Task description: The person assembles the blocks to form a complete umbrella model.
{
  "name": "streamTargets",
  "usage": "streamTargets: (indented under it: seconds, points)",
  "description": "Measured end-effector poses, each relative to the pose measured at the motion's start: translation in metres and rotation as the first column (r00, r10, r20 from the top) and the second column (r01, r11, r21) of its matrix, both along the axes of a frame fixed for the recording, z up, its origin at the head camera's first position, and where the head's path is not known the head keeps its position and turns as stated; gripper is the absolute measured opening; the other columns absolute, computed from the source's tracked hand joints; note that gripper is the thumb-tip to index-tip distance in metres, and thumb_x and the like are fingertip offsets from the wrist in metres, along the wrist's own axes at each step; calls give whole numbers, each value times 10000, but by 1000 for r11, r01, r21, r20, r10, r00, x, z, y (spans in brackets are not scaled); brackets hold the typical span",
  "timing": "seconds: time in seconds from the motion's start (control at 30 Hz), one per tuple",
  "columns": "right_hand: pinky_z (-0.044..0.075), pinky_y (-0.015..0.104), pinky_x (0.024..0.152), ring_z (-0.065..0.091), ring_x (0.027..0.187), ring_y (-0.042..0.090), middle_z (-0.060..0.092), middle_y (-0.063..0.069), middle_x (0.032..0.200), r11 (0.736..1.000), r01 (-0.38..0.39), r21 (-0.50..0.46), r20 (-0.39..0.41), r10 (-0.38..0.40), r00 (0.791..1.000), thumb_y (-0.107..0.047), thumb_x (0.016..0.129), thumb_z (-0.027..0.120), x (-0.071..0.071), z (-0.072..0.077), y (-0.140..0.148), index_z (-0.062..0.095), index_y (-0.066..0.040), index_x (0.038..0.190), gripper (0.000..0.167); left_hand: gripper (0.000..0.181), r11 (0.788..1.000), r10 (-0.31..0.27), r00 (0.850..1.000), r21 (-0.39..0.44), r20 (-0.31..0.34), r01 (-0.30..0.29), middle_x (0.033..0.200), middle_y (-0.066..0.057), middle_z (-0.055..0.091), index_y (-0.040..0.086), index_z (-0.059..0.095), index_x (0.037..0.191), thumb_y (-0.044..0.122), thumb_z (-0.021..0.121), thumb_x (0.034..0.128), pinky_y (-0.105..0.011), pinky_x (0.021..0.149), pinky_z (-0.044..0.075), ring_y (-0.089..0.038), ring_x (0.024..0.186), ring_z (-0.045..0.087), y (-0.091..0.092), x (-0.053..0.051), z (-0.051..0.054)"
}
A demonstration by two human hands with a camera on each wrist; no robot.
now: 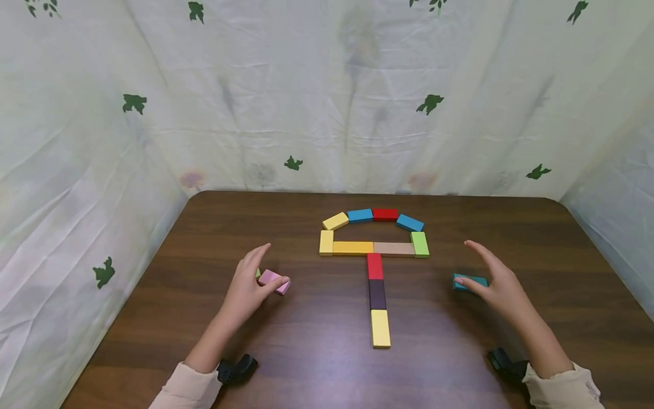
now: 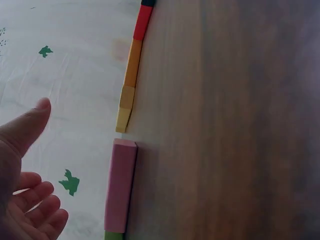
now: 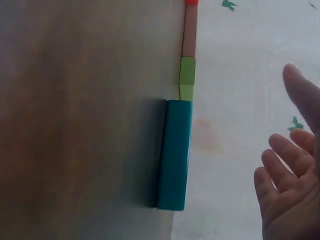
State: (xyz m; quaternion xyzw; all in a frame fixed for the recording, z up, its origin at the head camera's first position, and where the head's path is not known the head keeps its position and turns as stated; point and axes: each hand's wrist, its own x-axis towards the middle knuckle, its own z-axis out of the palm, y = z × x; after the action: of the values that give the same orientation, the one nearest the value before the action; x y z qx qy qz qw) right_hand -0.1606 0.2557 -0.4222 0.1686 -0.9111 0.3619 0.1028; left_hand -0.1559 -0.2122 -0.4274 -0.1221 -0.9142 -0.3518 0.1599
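Observation:
My left hand [image 1: 247, 288] hovers at the left with thumb and fingers spread, holding nothing. Just past its thumb lies a pink block [image 2: 120, 185], and a green block [image 2: 114, 235] shows partly behind it. On the other side my right hand [image 1: 503, 289], also spread and holding nothing, is above the table beside a teal block [image 3: 175, 155]. Between the hands, flat blocks form a figure: a red block [image 1: 375, 266], a dark purple block [image 1: 377, 294] and a yellow block [image 1: 380, 328] run in a column below a horizontal bar, which an arch tops.
The bar joins an orange-yellow block [image 1: 353, 247] and a tan block [image 1: 394, 249], with a light green block [image 1: 420, 244] at its right end. A brown wooden table [image 1: 286, 363] bears everything. White cloth [image 1: 317, 113] with green leaf shapes hangs behind and at the sides.

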Motion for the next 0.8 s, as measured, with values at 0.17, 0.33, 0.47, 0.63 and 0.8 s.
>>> streamTargets:
  seconds: [0.17,0.33,0.47,0.63,0.8]
  points:
    - [301,582,864,317,1212,408,357,187,1359,1000,4,16,-10,-4,1000,-176,768,716,8,-6,6,293,-130,1408,769,759,999,30,999,-19,40,-29,1264,-189,440,-11,428,1294,261,788,683,-511,873,342,-365,1096,403,-6,9,-9]
    - [294,580,865,325,1204,412,375,188,1344,1000,16,20,2,-16,1000,-191,774,711,13,-14,13,314,-121,1397,742,745,999,48,997,-21,56,-47,1239,-194,461,-21,450,1276,263,791,677,-502,864,353,-355,1073,422,-8,15,-18]
    - [298,579,867,331,1197,420,388,196,1333,999,27,30,37,-28,999,-218,785,700,13,-21,18,338,-76,1377,708,736,998,54,998,-34,30,-53,1192,-206,496,-35,477,1242,259,807,653,-498,854,365,-368,1046,439,-6,16,-24]
    - [290,598,857,327,1186,446,391,225,1320,999,29,22,76,-31,997,-230,802,682,12,-29,24,350,-45,1362,677,716,996,68,998,-51,16,-67,1157,-203,525,-44,495,1207,248,816,637,-494,848,372,-385,1022,445,-4,16,-29]
    - [319,583,848,358,1169,444,399,226,1315,999,36,22,108,-38,993,-252,814,667,10,-36,28,353,-47,1361,663,709,996,80,996,-42,40,-78,1167,-199,510,-45,490,1203,254,812,646,-492,870,350,-383,1047,426,-5,16,-31]
